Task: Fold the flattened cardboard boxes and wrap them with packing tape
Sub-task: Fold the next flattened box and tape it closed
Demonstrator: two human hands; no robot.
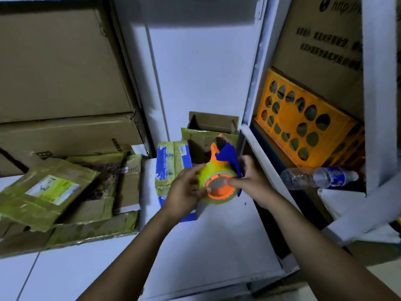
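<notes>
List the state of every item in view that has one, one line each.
Yellow-green packing tape roll on orange and blue plastic dispenser, held in both hands.
Left hand, gripping the roll's side.
Right hand, gripping the dispenser.
Small brown cardboard box, open, flaps up.
Clear plastic water bottle with blue label, lying on its side.
Orange perforated plastic crate, tilted.
Flattened taped cardboard boxes, piled flat, not yet folded.
</notes>
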